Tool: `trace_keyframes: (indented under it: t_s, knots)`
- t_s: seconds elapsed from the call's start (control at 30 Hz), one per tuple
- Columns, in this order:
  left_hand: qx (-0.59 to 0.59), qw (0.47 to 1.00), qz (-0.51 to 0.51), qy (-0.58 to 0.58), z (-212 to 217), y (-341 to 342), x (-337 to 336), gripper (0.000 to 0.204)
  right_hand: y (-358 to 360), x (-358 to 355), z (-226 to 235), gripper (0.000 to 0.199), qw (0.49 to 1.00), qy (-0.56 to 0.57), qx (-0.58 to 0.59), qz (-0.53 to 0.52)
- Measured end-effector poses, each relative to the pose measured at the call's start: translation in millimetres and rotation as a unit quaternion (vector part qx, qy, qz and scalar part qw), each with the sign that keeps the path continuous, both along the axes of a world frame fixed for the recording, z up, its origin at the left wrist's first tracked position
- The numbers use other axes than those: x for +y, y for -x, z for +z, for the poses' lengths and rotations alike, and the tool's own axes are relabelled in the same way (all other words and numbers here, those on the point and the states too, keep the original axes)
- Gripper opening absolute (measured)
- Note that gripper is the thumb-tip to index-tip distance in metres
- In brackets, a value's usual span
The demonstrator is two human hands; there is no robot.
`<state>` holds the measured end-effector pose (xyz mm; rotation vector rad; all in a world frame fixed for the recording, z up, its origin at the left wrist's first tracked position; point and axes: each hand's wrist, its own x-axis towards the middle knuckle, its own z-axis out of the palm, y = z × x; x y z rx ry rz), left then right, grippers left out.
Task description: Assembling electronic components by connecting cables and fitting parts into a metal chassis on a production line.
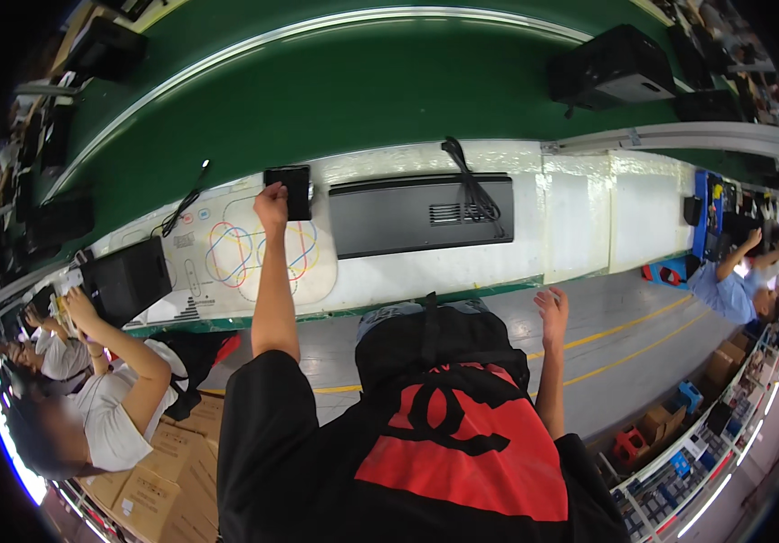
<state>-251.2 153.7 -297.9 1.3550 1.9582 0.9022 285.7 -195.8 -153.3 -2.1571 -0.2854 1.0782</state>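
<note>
Just left of the long grey slotted casing [380, 222], we find the left hand [272, 204], fingers curled in, right over the near-left part of a small black square piece [298, 194]; whether it is gripping it, we cannot tell. That piece sits on the white worktop [579, 222], apart from the casing. Over to the casing's right and nearer the body, we spot the right hand [551, 312], fingers loosely spread, nothing in it! Across the casing's right part we have a bundled black cable [469, 185]. Left of the casing, a sheet printed with coloured loops [231, 258]; beyond the casing, we see a broad green surface [344, 90].
</note>
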Motion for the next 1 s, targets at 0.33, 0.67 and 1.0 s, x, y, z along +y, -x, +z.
trace_keyframes:
  t_s: [0.33, 0.67, 1.0]
  knots:
    - [-0.648, 0.76, 0.023, 0.044, 231.9, -99.0, -84.7, 0.017, 91.5, 110.2, 150.0, 0.018, 0.968, -0.204, -0.131, 0.067]
    - [-0.695, 0.701, -0.157, 0.014, 371.9, -190.5, -156.7, 0.02, 195.2, 188.9, 256.6, 0.03, 0.74, -0.569, -0.034, 0.358]
    - [-0.679, 0.71, -0.183, 0.032, 375.8, -211.5, -160.3, 0.018, 169.6, 176.5, 263.7, 0.033, 0.745, -0.562, -0.057, 0.354]
